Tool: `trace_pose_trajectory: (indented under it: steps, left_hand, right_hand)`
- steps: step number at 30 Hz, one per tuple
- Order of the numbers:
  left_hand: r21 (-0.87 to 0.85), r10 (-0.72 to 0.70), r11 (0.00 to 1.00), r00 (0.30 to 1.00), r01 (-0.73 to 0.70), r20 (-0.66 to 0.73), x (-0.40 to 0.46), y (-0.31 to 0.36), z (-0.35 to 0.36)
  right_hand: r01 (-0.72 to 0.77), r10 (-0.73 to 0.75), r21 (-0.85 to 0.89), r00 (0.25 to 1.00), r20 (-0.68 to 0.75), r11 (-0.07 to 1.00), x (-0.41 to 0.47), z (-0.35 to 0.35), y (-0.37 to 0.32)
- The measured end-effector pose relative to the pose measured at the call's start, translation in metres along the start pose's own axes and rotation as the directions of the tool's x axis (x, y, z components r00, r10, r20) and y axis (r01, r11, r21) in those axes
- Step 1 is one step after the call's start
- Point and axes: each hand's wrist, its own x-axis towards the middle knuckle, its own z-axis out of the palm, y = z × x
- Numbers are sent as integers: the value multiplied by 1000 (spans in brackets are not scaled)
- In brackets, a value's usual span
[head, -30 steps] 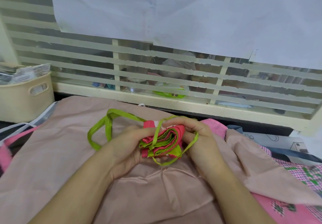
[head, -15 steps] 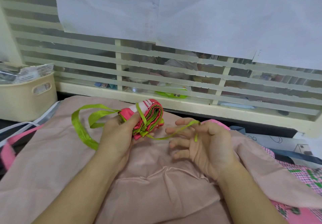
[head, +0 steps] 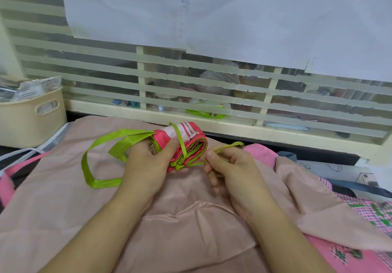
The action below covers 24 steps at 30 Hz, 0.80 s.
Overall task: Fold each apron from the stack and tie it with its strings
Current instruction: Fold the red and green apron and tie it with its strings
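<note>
A folded pink and green apron bundle (head: 186, 143) is held just above the spread pale pink apron (head: 180, 219). My left hand (head: 148, 162) grips the bundle from the left, thumb across its front. A thin green string (head: 180, 143) runs round the bundle's middle. My right hand (head: 227, 166) pinches the free end of that string (head: 229, 146) just right of the bundle, and the string is drawn fairly taut. A wider green strap loop (head: 93, 166) trails from the bundle's left end onto the cloth.
A cream plastic basket (head: 27, 122) with packets stands at the far left. More pink patterned aprons (head: 364, 213) lie at the right, a pink strap (head: 8, 185) at the left. A window sill (head: 233, 128) with a slatted window runs behind the cloth.
The bundle moved up and left in my left hand. My right hand opened half a second ago, then closed on the string end and pulled it right.
</note>
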Motion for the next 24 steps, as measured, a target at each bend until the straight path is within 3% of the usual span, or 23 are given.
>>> trace_pose_trajectory:
  steps: [4, 8, 12, 17, 24]
  left_hand:
    - [272, 49, 958, 988, -88, 148, -4, 2, 1]
    - [385, 44, 907, 949, -169, 313, -6, -3, 1]
    - [290, -19, 949, 896, -123, 443, -10, -7, 0]
    - [178, -42, 982, 848, -62, 529, -15, -5, 4]
    - [82, -50, 997, 835, 6, 547, -22, 1, 6]
  right_hand:
    - [285, -302, -206, 952, -54, 936, -3, 0, -9]
    - [341, -363, -286, 932, -25, 896, -7, 0, -15]
    - [387, -401, -369, 915, 42, 845, -3, -3, -13]
    - [230, -285, -265, 939, -193, 936, 2, -12, -8]
    - [199, -234, -257, 965, -115, 946, 1, -14, -12]
